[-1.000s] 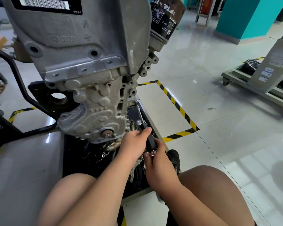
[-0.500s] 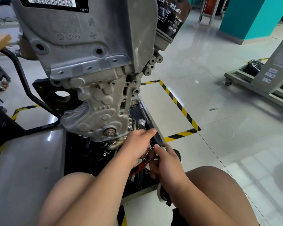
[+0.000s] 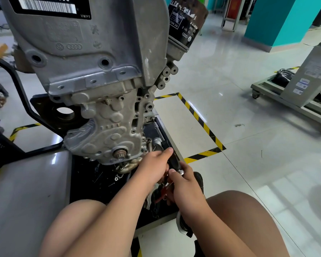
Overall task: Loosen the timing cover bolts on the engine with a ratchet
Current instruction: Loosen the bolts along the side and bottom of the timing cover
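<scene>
ratchet (image 3: 171,160) was held low at the right foot of the engine (image 3: 93,58), its silver head set near the lower edge of the timing cover (image 3: 107,134); which bolt was engaged could not be told. the left hand (image 3: 154,167) was curled over the black handle with the thumb laid along it, and the right hand (image 3: 185,184) was wrapped round the chrome-tipped end. the engine was carried above a dark tray (image 3: 85,175) strewn with small parts, on glossy pale floor tiles (image 3: 230,89) marked off by yellow-and-black hazard tape (image 3: 198,115). a teal pillar (image 3: 285,21) and a grey wheeled cart (image 3: 293,106) were seen well apart at the right. a black oil filter (image 3: 187,21) jutted from the upper right of the engine. a red-handled tool (image 3: 162,193) was largely hidden beneath the hands, and a black shoe (image 3: 198,180) was tucked just beside the right hand.
</scene>
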Demonstrator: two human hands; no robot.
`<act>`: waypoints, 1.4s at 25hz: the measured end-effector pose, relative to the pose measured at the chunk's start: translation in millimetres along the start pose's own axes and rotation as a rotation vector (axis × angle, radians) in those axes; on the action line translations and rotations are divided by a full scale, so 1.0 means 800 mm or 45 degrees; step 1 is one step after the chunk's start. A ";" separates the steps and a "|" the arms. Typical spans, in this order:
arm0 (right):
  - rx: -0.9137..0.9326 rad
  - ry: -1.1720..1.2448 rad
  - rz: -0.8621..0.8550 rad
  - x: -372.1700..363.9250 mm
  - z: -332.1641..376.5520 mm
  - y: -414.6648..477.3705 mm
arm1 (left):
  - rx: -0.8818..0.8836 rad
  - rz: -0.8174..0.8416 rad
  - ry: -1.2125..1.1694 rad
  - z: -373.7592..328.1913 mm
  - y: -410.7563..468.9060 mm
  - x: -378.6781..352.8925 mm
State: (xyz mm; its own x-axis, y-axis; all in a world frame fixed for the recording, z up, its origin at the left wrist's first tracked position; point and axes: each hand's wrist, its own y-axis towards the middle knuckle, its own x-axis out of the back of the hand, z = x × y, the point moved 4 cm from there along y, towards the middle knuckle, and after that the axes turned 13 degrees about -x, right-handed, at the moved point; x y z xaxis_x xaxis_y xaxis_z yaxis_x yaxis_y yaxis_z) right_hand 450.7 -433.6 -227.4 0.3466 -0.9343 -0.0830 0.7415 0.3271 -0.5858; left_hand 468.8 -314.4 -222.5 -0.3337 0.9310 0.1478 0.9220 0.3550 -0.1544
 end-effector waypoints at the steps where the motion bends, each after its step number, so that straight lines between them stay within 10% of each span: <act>1: -0.082 0.199 0.093 -0.004 -0.001 -0.002 | -0.022 0.008 0.028 0.000 0.000 0.001; 9: -0.274 0.754 0.437 -0.015 0.004 -0.006 | -0.050 -0.006 0.010 -0.001 -0.001 0.007; 18: 0.517 -1.128 -0.557 -0.001 0.014 -0.012 | -0.104 -0.060 -0.018 0.000 -0.001 0.004; 28: -0.108 0.422 0.207 -0.013 0.001 -0.004 | -0.034 0.024 -0.044 0.004 0.006 0.005; 35: 0.039 0.062 0.108 -0.005 0.002 -0.002 | 0.003 -0.039 -0.025 0.004 0.010 0.006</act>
State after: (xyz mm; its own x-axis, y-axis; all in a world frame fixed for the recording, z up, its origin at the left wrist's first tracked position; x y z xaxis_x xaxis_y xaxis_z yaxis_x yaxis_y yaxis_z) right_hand 448.7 -430.2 -225.1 0.3807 -0.9088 -0.1708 0.7283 0.4085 -0.5503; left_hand 474.1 -306.7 -225.9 -0.3654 0.9212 0.1334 0.9109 0.3834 -0.1527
